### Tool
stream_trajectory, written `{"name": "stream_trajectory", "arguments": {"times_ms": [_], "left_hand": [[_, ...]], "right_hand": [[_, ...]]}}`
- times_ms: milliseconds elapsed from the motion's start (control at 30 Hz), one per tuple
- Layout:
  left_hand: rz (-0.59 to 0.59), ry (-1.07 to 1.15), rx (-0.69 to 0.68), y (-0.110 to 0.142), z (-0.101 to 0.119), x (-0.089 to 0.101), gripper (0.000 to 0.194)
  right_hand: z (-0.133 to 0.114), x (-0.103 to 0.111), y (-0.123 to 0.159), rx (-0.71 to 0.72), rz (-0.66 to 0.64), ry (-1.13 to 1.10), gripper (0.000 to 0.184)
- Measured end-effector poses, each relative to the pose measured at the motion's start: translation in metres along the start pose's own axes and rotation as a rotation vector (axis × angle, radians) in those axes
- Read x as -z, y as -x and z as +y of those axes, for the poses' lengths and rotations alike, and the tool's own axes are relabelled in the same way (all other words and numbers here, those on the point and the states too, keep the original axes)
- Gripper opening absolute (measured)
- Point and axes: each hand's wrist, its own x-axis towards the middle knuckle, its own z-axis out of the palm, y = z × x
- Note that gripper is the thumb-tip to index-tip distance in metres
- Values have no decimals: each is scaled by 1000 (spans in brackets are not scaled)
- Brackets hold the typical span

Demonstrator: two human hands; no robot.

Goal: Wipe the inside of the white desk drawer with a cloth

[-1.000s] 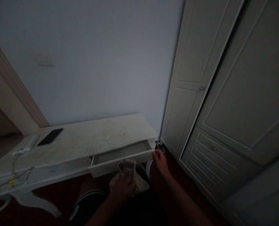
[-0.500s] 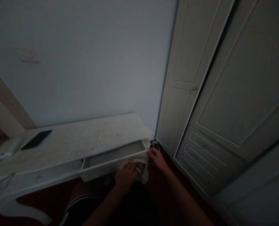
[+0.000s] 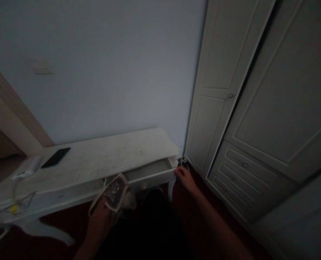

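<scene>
A cloth [image 3: 115,195] with a dark patterned middle and a beige border is bunched in my left hand [image 3: 99,216], whose fingers are closed around it. The cloth lies against the left end of the drawer front, its upper corner reaching the drawer's top edge. The white drawer [image 3: 155,178] is pulled partly out of the white table [image 3: 117,153]. At the right front corner of that drawer, my right hand [image 3: 184,177] grips the edge with closed fingers. Part of the drawer's inside is hidden by the cloth.
A dark phone [image 3: 56,157] and a white power strip [image 3: 27,167] with a cable lie on the tabletop's left side. A white wardrobe [image 3: 211,126] with small drawers stands close on the right. Dark items [image 3: 182,164] sit on the floor in the corner.
My left hand has moved left along the drawer front with the cloth, which now spreads out more. My right hand stays at the drawer's right corner. The view has shifted slightly.
</scene>
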Motion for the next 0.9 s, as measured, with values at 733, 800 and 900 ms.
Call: {"name": "stream_trajectory", "arguments": {"times_ms": [733, 800, 900], "left_hand": [[-331, 99, -396, -105, 253, -23, 37], [-328, 79, -369, -113, 259, -25, 36], [-309, 39, -294, -105, 249, -21, 37]], "right_hand": [[-3, 9, -8, -27, -76, 4, 40], [-5, 12, -10, -34, -97, 7, 40], [-6, 13, -10, -29, -108, 16, 40]]}}
